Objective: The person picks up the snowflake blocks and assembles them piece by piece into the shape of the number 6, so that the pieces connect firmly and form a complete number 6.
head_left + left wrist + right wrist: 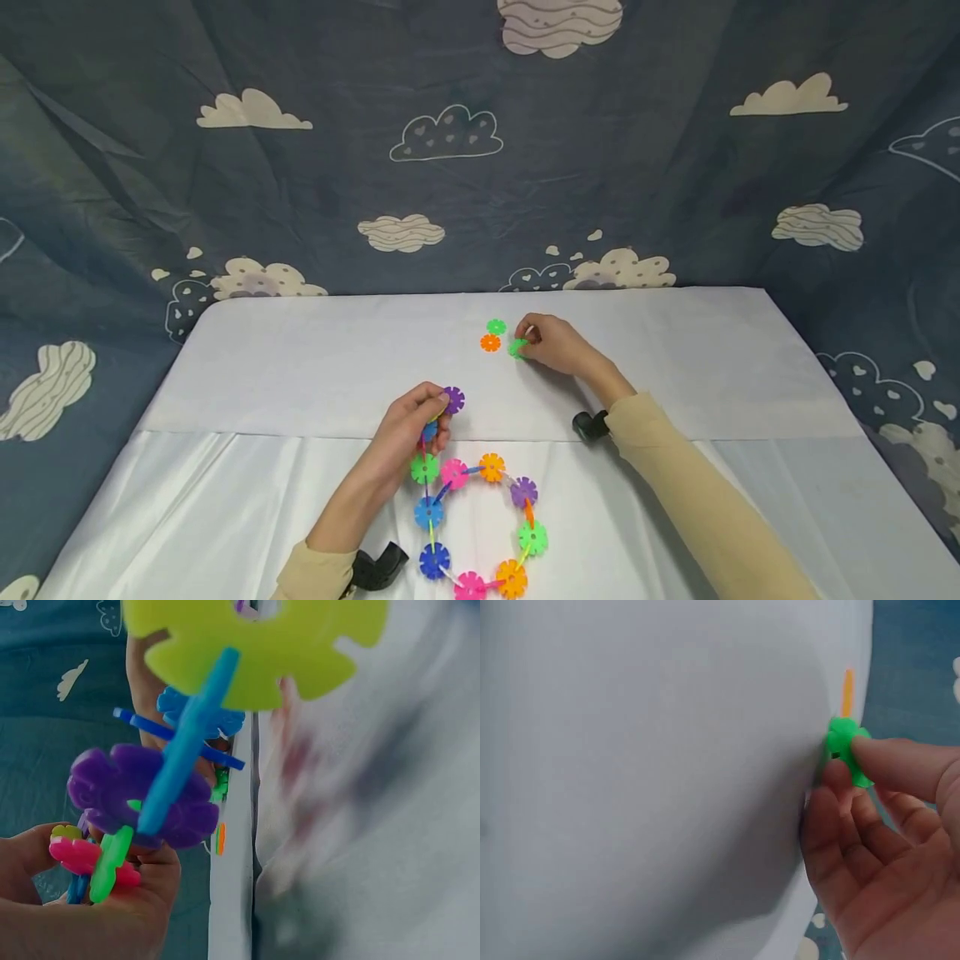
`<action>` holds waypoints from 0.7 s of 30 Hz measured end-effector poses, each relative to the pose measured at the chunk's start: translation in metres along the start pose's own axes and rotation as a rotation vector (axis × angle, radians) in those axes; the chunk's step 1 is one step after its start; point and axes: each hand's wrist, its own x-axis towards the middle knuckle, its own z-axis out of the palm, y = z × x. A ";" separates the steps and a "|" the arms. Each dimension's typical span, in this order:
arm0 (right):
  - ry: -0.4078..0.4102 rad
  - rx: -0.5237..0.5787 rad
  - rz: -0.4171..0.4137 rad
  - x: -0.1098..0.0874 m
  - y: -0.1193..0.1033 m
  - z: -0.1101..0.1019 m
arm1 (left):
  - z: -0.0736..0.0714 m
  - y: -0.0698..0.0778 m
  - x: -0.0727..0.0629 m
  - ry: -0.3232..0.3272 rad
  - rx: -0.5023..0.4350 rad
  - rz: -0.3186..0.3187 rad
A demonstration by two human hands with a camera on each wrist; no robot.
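Note:
My left hand grips one end of a chain of notched plastic snowflake discs, with a purple disc beyond its fingertips and a blue disc under them. From there the chain runs down through a green disc and bends round into a loop near the front of the table. Between thumb and fingers, my right hand pinches a loose green snowflake disc low at the tabletop. Beside it lie an orange disc and another green disc. Curled fingers partly hide the chain's held end.
A white cloth covers the table, with a fold line across its middle. Behind it hangs a dark curtain with cloud prints. Black wrist cameras sit on both wrists, just above the cloth.

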 end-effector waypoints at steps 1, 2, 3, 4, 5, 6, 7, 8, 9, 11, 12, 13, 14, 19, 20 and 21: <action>0.005 0.010 0.004 -0.004 -0.002 0.000 | 0.001 0.000 -0.001 -0.003 -0.001 0.001; 0.012 0.019 0.004 -0.009 -0.004 0.000 | 0.001 0.001 -0.001 -0.005 0.001 0.004; 0.023 0.028 0.001 -0.014 -0.006 -0.001 | 0.002 0.001 -0.001 -0.009 0.007 0.008; 0.036 0.042 -0.003 -0.019 -0.009 -0.001 | 0.003 0.002 -0.002 -0.013 0.011 0.014; 0.052 0.064 -0.010 -0.025 -0.013 -0.002 | 0.003 0.003 -0.002 -0.017 0.015 0.021; 0.070 0.095 -0.021 -0.032 -0.018 -0.002 | 0.004 0.004 -0.002 -0.024 0.016 0.029; 0.090 0.128 -0.030 -0.040 -0.022 -0.003 | 0.005 0.005 -0.003 -0.032 0.022 0.037; 0.108 0.169 -0.042 -0.049 -0.027 -0.003 | 0.006 0.006 -0.004 -0.041 0.028 0.044; 0.125 0.211 -0.058 -0.057 -0.031 -0.004 | 0.007 0.007 -0.005 -0.053 0.034 0.050; 0.154 0.306 -0.095 -0.075 -0.040 -0.002 | 0.008 0.009 -0.006 -0.073 0.042 0.059; 0.166 0.352 -0.114 -0.083 -0.045 -0.001 | 0.008 0.010 -0.006 -0.081 0.047 0.062; 0.175 0.398 -0.132 -0.091 -0.049 0.001 | 0.009 0.010 -0.007 -0.087 0.054 0.066; 0.179 0.439 -0.154 -0.097 -0.053 0.003 | 0.009 0.011 -0.007 -0.089 0.060 0.070; 0.213 0.539 -0.216 -0.122 -0.069 0.019 | 0.011 0.012 -0.009 -0.069 0.108 0.119; 0.225 0.539 -0.223 -0.125 -0.073 0.021 | 0.012 0.013 -0.009 -0.066 0.115 0.132; 0.239 0.531 -0.227 -0.128 -0.076 0.024 | 0.012 0.013 -0.010 -0.065 0.121 0.144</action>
